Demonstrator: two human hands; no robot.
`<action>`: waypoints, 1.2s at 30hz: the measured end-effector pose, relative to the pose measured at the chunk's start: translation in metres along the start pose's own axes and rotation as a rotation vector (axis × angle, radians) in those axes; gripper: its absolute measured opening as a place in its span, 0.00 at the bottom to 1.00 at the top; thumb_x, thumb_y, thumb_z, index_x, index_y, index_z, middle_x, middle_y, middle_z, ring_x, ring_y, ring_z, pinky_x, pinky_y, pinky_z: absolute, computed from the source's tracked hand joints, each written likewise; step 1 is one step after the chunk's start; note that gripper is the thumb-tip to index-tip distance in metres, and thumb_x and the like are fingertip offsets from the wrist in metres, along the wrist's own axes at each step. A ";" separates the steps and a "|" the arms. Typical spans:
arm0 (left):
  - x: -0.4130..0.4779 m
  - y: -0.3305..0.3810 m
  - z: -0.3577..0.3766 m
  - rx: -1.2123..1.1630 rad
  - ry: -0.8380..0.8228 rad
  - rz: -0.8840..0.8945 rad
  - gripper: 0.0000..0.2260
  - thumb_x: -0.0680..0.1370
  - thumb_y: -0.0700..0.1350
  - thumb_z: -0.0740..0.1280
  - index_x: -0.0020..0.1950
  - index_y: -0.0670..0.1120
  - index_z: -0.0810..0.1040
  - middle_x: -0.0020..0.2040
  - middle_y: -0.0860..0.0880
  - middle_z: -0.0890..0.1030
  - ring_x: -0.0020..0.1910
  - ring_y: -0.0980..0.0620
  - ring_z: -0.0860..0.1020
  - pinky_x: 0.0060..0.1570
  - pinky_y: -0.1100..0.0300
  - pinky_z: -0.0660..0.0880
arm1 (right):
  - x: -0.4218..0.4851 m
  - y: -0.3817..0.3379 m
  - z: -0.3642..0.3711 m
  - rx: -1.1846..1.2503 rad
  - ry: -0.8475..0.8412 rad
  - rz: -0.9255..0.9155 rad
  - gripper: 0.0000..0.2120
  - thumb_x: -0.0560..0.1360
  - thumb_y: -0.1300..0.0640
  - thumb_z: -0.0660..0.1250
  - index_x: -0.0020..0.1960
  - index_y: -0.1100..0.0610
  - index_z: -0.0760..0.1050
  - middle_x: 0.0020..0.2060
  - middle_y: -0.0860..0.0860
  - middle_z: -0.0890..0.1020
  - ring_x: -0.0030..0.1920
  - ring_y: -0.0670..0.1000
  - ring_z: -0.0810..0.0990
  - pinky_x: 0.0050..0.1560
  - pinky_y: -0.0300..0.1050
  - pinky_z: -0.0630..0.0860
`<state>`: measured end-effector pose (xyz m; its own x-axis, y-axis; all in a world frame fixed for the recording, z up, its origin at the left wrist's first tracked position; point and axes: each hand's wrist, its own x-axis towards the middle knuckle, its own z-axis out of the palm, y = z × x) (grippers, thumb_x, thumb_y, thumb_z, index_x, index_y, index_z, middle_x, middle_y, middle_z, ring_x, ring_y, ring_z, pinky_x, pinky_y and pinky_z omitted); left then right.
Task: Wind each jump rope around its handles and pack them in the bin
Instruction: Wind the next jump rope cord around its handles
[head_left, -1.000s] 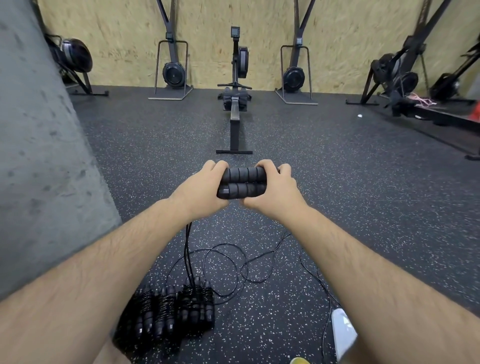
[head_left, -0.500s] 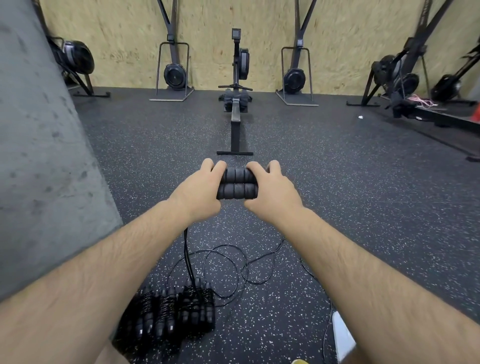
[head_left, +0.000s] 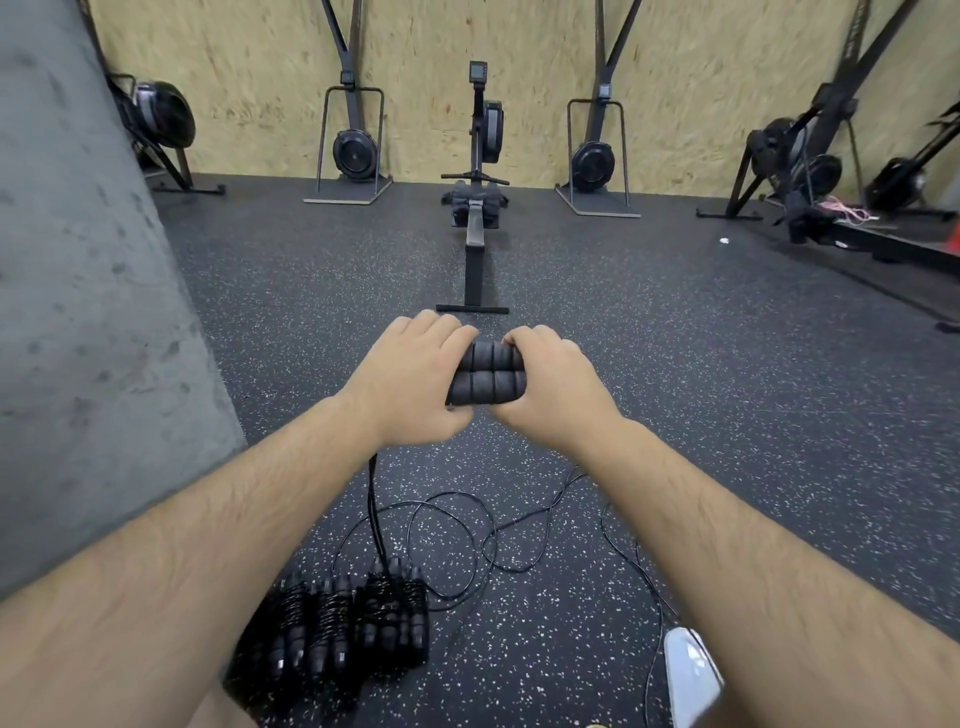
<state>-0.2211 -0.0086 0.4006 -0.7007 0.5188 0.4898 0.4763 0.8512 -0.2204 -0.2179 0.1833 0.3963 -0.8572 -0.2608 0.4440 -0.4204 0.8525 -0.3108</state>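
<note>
Two black ribbed jump rope handles (head_left: 487, 378) lie side by side, held level in front of me. My left hand (head_left: 410, 379) grips their left end and my right hand (head_left: 553, 387) grips their right end. Their thin black rope (head_left: 467, 525) drops from under my left wrist and lies in loose loops on the floor. Several wound jump ropes (head_left: 343, 629) sit packed together low at the left, in what looks like a dark bin whose edges I cannot make out.
A grey concrete wall (head_left: 78, 338) stands at the left. A rowing machine (head_left: 478, 223) lies straight ahead, with more gym machines along the plywood wall. A white shoe (head_left: 688, 675) shows at the bottom right. The floor is speckled black rubber.
Both hands have drawn closer together on the handles, so less of the handles shows between them. The rope loops on the floor look unchanged.
</note>
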 end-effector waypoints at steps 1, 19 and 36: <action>0.000 0.002 0.000 -0.011 -0.010 0.004 0.30 0.66 0.59 0.62 0.63 0.44 0.75 0.52 0.48 0.78 0.50 0.44 0.75 0.49 0.49 0.72 | 0.000 -0.001 0.001 -0.009 -0.007 -0.010 0.21 0.68 0.48 0.70 0.58 0.52 0.73 0.50 0.51 0.75 0.50 0.59 0.75 0.53 0.51 0.73; 0.015 0.005 -0.020 0.008 0.167 -0.081 0.20 0.68 0.53 0.70 0.54 0.43 0.76 0.44 0.45 0.78 0.40 0.39 0.78 0.36 0.49 0.74 | -0.020 -0.067 0.059 0.749 -0.591 0.255 0.35 0.72 0.46 0.75 0.74 0.49 0.64 0.68 0.45 0.73 0.67 0.47 0.72 0.59 0.42 0.67; -0.029 -0.045 -0.026 -0.074 0.145 0.060 0.31 0.73 0.58 0.66 0.75 0.51 0.72 0.46 0.48 0.78 0.41 0.42 0.79 0.39 0.53 0.76 | 0.009 -0.007 0.000 0.915 -0.547 0.288 0.13 0.79 0.58 0.65 0.38 0.54 0.82 0.28 0.47 0.68 0.28 0.46 0.61 0.31 0.41 0.57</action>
<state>-0.2083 -0.0642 0.4186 -0.5880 0.5474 0.5955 0.5568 0.8080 -0.1929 -0.2227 0.1747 0.4027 -0.8794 -0.4640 -0.1062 -0.0515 0.3146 -0.9478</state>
